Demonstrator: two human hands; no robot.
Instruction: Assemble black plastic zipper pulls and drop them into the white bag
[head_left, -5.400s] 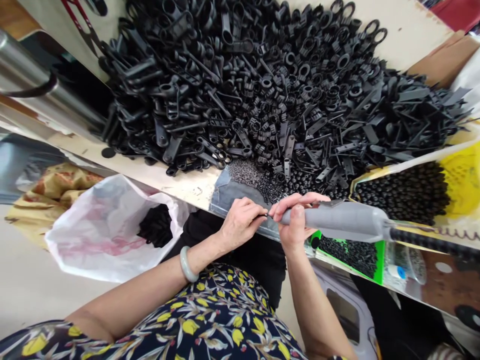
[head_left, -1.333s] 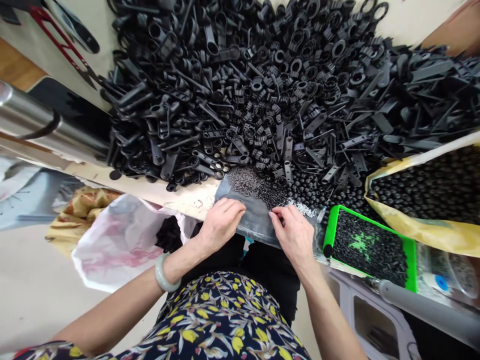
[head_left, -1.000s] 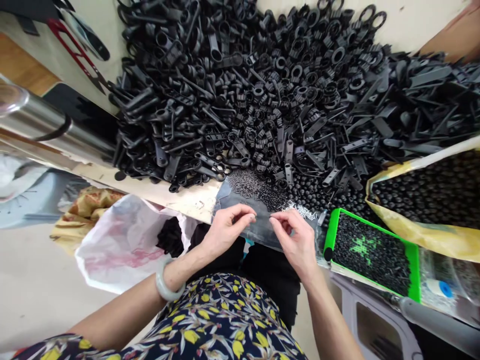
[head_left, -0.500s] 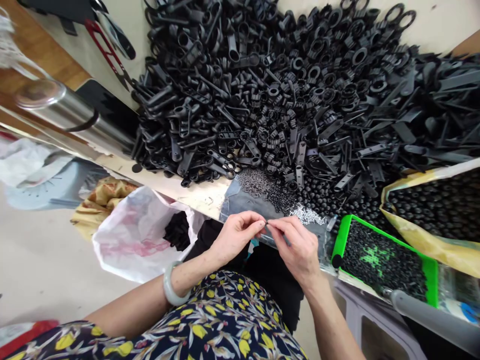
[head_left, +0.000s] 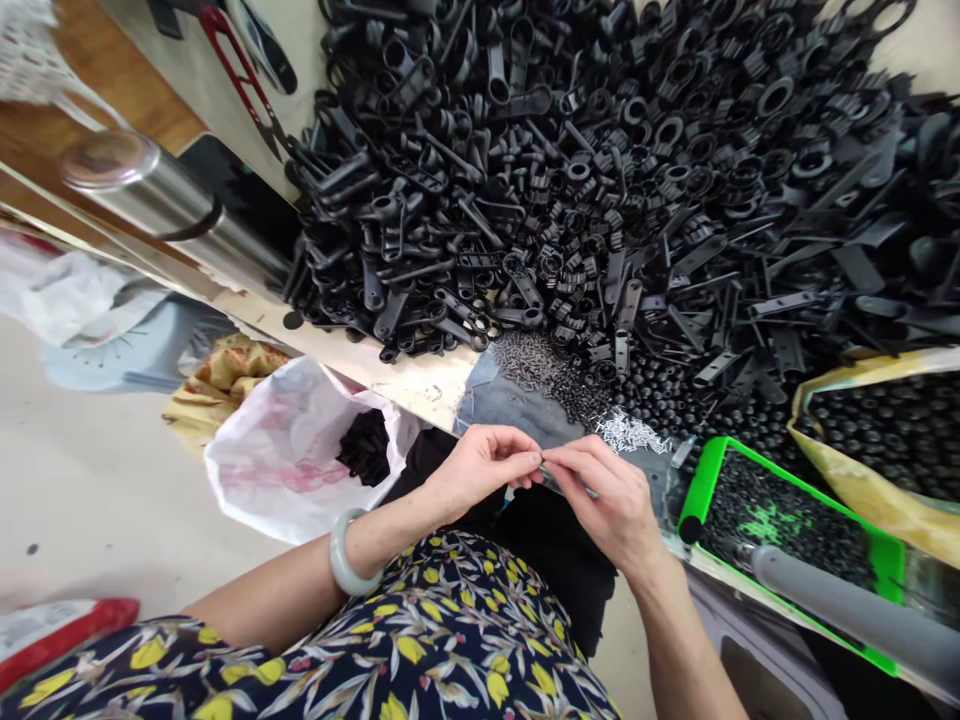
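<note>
Over the front edge of the bench, my left hand (head_left: 491, 465) and my right hand (head_left: 604, 490) meet fingertip to fingertip. Both pinch at one tiny dark piece (head_left: 542, 459), mostly hidden by the fingers. Just beyond them lies a dark grey cloth patch (head_left: 517, 405), with a mound of tiny dark metal bits (head_left: 536, 365) on it. Small silver pins (head_left: 630, 432) are heaped close to my right hand. Black round beads (head_left: 660, 392) spread behind the pins.
A big heap of black plastic parts (head_left: 480, 190) covers the bench. Right are a green tray (head_left: 705, 490) of small black pieces, a grey screwdriver (head_left: 840, 600) over it and a yellow bag (head_left: 840, 480) of beads. Left are a steel flask (head_left: 172, 200) and a white plastic bag (head_left: 277, 460).
The screwdriver was in my right hand at first; it now hangs at the right. My hands, apart about a second ago, have come together at the small piece. The view has shifted left.
</note>
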